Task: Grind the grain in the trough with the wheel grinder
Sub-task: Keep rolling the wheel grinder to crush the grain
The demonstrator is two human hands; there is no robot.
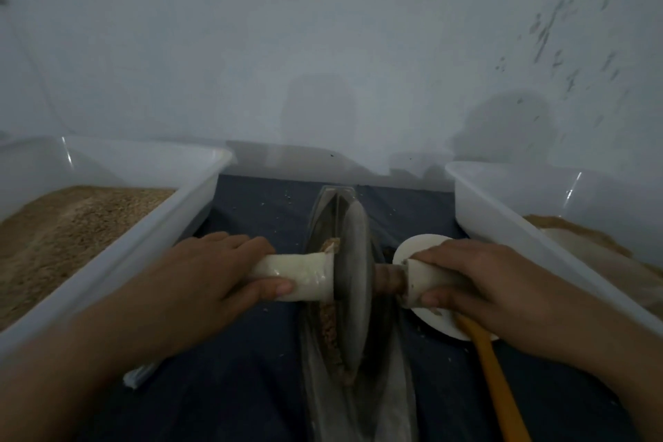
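Note:
A grey wheel grinder (pixel 353 280) stands on edge in a narrow trough (pixel 323 212) that runs away from me across the dark cloth. Brown grain (pixel 328 330) lies in the trough along the wheel's left side. My left hand (pixel 219 273) grips the pale left handle (pixel 297 274) of the wheel's axle. My right hand (pixel 484 283) grips the pale right handle (pixel 419 282). Both hands sit level, one on each side of the wheel.
A clear plastic tub (pixel 201 197) holding brown grain stands at the left. A second tub (pixel 502 222) with paler ground material stands at the right. A white plate (pixel 436 321) and a yellow-handled tool (pixel 491 366) lie under my right hand. A grey wall rises just behind.

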